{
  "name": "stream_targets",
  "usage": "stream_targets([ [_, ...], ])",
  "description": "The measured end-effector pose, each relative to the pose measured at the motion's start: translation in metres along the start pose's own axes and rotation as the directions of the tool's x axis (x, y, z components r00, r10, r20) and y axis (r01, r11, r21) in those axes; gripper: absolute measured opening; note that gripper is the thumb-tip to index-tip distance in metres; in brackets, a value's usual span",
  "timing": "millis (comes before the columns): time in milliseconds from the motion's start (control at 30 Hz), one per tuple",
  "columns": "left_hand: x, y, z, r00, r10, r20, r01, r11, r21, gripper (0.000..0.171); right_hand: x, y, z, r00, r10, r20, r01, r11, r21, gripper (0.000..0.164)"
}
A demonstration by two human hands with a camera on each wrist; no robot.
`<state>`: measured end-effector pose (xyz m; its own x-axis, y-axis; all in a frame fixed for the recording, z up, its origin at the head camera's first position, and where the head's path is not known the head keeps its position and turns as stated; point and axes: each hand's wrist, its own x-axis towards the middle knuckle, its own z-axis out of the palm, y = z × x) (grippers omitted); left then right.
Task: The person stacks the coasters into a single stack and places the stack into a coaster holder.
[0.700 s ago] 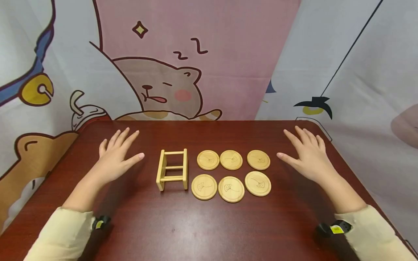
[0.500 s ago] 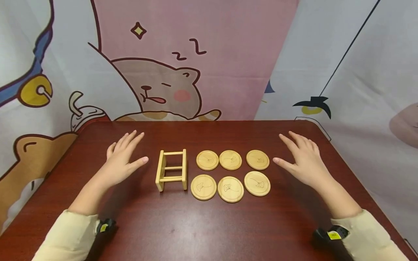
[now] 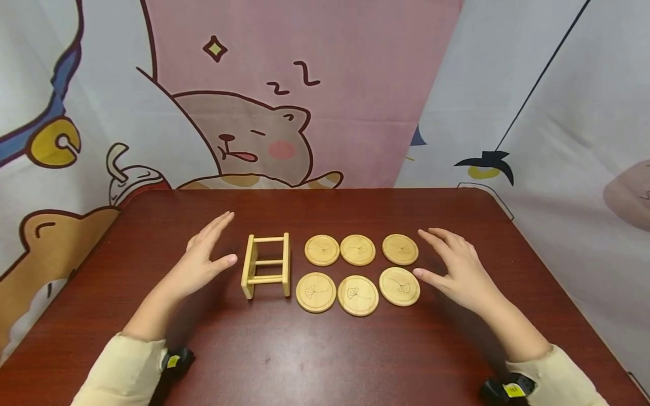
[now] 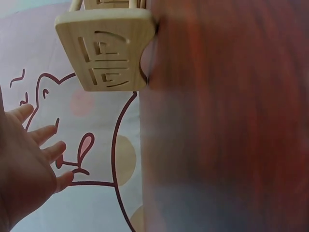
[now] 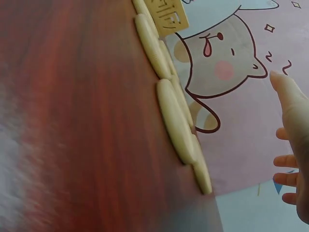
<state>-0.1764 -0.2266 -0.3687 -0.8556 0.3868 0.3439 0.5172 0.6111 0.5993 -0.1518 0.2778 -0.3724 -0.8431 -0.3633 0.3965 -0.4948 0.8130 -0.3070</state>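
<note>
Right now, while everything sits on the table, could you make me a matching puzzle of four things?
1. Wooden rack
2. Six wooden discs
3. Table
4. Cloth backdrop

A. Dark reddish-brown
B. Printed with a sleeping cartoon animal
C. Just left of the discs in the head view
D. Lying in two rows of three

Pairs: 1-C, 2-D, 3-A, 4-B

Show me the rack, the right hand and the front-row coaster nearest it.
Rack (image 4: 105,53): left wrist view, slotted end panel.
Right hand (image 3: 459,275): head view, back of hand.
Coaster (image 3: 399,286): head view, face centre.
</note>
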Motion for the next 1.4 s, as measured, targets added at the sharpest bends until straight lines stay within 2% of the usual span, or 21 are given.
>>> stream_targets([
  [167, -0.002, -0.003, 0.004, 1.000, -0.004, 0.026, 0.006, 0.996, -0.086, 0.082, -0.006, -0.004, 0.009, 1.000, -0.013, 0.021, 0.012, 0.999, 0.034, 0.077],
  [433, -0.004, -0.005, 0.008, 0.998, 0.016, 0.063, -0.002, 0.976, -0.217, 0.092, -0.014, -0.003, 0.025, 0.996, -0.067, 0.058, 0.061, 0.993, 0.098, 0.077],
  [767, -0.006, -0.011, 0.018, 0.994, 0.017, 0.108, 0.014, 0.961, -0.278, 0.097, -0.020, -0.001, 0.036, 0.991, -0.033, 0.132, 0.014, 0.990, 0.143, 0.081],
  [1267, -0.009, -0.019, 0.031, 0.987, -0.013, 0.163, 0.064, 0.947, -0.315, 0.104, -0.029, 0.004, 0.049, 0.987, -0.030, 0.155, 0.003, 0.985, 0.173, 0.082],
  [1400, -0.009, -0.023, 0.033, 0.987, -0.004, 0.164, 0.059, 0.942, -0.331, 0.105, -0.029, 0.004, 0.050, 0.987, -0.030, 0.157, 0.002, 0.985, 0.174, 0.082],
])
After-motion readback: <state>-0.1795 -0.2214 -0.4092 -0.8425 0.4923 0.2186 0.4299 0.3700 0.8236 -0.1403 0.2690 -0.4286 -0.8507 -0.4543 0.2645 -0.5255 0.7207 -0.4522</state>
